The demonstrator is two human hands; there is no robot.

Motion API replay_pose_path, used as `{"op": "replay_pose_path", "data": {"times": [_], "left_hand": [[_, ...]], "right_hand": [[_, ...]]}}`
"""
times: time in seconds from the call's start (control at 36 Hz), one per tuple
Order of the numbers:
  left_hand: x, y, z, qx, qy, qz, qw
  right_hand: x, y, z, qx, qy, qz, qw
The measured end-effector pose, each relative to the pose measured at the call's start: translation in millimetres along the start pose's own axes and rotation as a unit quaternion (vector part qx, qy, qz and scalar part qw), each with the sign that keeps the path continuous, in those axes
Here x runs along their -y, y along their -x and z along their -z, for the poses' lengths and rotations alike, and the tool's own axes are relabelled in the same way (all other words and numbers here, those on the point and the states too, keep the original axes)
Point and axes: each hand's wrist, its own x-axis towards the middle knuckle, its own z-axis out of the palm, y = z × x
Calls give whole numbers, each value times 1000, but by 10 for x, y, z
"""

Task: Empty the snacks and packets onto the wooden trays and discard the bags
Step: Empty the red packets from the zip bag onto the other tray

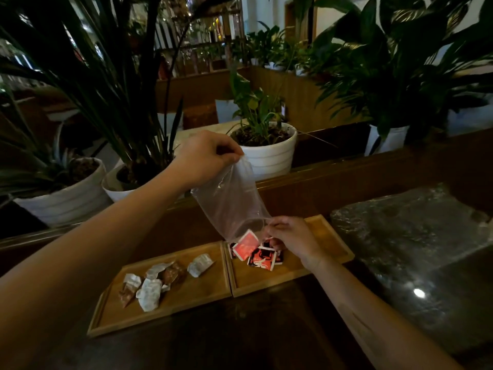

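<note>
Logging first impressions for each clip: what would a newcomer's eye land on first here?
The clear plastic bag held upside down at centre, the left hand pinching its top and the right hand at its mouth. Red packets spill from it onto the right wooden tray; pale wrapped snacks lie on the left tray.

clear plastic bag (234, 198) at frame centre, upended, mouth down. red and black packets (256, 251) heaped in right wooden tray (328, 249), lower centre, one at the bag mouth. left wooden tray (197, 295) alongside, edges touching, holds crumpled white and brown wrapped snacks (157, 281).
</note>
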Motion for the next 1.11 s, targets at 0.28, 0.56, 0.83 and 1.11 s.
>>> {"op": "replay_pose_path", "data": {"times": [0.28,0.56,0.83,1.11], "left_hand": [[62,-31,-8,-22,14,4,1000],[412,381,-239,-49,197,90,975],[660,1057,-994,-8,338,174,925],[430,1515,-1668,83,380,169,906]], "right_hand": [[92,82,134,-21,-23,17,999],[196,280,504,-84,-60,37,994],[150,778,610,-131,-4,15,991],[-290,1530,772,-211,-4,-24,977]]}}
